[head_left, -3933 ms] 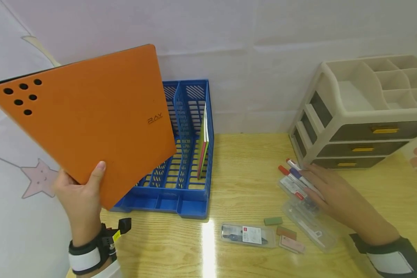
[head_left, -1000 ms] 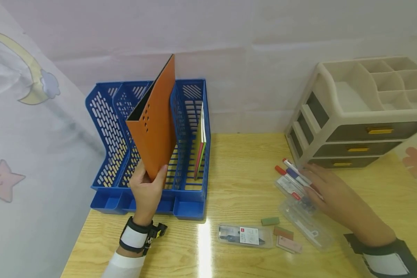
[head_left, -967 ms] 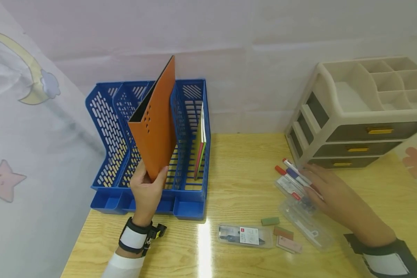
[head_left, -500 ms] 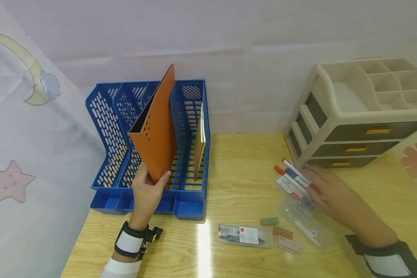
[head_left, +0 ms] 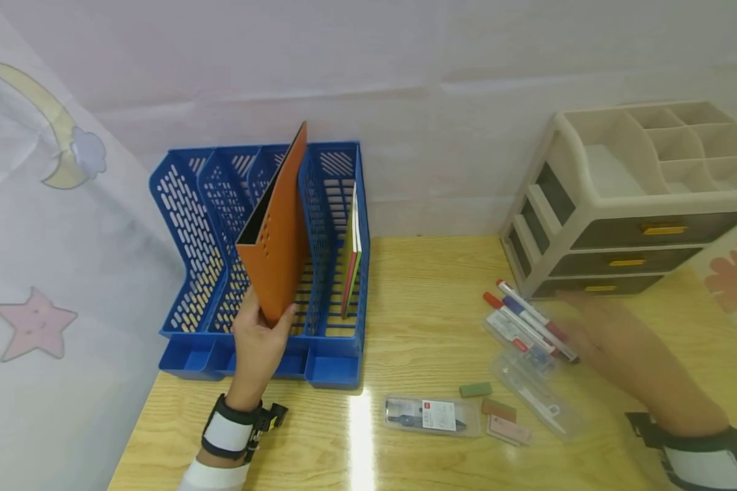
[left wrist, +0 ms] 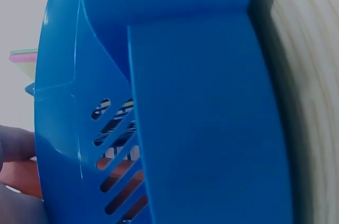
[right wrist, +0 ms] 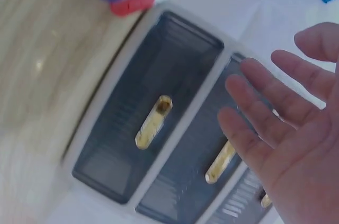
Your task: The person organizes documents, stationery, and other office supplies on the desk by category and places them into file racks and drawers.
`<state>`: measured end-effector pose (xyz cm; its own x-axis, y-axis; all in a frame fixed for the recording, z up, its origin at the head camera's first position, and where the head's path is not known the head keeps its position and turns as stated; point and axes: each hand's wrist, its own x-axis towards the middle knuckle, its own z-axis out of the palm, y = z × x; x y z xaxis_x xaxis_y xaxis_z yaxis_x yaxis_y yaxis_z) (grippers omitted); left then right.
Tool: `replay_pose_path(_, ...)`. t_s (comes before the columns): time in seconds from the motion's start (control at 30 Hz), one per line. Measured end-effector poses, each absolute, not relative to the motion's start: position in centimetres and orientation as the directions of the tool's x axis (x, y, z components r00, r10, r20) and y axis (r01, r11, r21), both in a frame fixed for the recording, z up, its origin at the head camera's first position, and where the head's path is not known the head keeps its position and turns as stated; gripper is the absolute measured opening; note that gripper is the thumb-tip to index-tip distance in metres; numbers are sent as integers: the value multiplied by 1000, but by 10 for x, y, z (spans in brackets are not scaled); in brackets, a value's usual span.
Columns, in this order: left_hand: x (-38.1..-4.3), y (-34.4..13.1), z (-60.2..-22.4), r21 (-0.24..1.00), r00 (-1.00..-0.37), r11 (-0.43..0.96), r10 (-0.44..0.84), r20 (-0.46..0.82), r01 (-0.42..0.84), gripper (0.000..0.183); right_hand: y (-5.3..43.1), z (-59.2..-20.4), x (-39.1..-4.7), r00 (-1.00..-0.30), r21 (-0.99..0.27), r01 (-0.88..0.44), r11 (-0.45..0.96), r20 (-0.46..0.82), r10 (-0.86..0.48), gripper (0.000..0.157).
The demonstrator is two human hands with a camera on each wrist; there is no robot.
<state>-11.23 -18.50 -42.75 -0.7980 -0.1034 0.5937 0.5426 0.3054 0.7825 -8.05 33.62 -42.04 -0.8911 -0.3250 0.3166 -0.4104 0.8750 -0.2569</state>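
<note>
Orange folder is standing on edge, leaning a bit, in the blue rack, one slot left of the thin booklets. Can't tell if it's touching the bottom. Left hand has its near lower end pinched, thumb on the right face. Right hand is blurry up top, but the wrist cam shows it wide open, fingers spread, nothing in it, just beside the markers and in front of the beige drawer unit. Clear compass case is lying nearer the front of the counter.
</note>
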Motion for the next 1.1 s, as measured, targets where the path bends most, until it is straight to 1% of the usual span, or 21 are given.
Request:
replay_pose_path(0.13,-112,-184,-427,773,-797,351,-108,594,529,60,349,-406,-78,-908,-290,-340,894,349,-233,39)
replay_pose_path(0.23,-112,-183,-426,753,-791,393,-97,604,528,63,359,-396,-78,-944,-341,-234,910,305,-128,36)
replay_pose_path(0.3,-113,-183,-426,746,-789,406,-90,608,529,64,366,-389,-80,-958,-404,-173,898,281,-58,34)
replay_pose_path(0.37,-113,-183,-426,743,-788,412,-90,609,528,64,372,-386,-83,-959,-477,-134,868,283,8,35)
replay_pose_path(0.47,-112,-182,-425,747,-789,407,-93,607,526,65,378,-385,-88,-933,-591,-125,797,344,109,30)
replay_pose_path(0.57,-111,-182,-423,742,-783,402,-88,615,537,68,381,-386,-93,-899,-733,-150,664,381,218,27)
replay_pose_path(0.67,-109,-182,-419,724,-765,407,-86,638,557,74,383,-383,-99,-857,-843,-166,511,380,348,30)
replay_pose_path(0.8,-105,-182,-408,691,-729,425,-99,678,585,87,386,-377,-105,-788,-894,-145,424,364,497,31)
replay_pose_path(0.83,-104,-181,-405,681,-717,430,-103,689,593,89,387,-376,-106,-778,-914,-162,373,351,521,29)
replay_pose_path(0.9,-101,-181,-400,655,-688,444,-109,717,612,90,388,-374,-106,-779,-943,-219,250,324,537,28)
replay_pose_path(0.97,-98,-180,-394,611,-643,469,-112,757,638,83,390,-375,-106,-806,-950,-305,62,293,514,27)
replay_pose_path(1.03,-96,-179,-391,553,-579,501,-120,806,666,73,393,-377,-106,-831,-907,-396,-144,287,476,28)
replay_pose_path(1.1,-93,-175,-385,490,-505,538,-133,853,686,66,394,-377,-107,-848,-863,-437,-253,301,437,31)
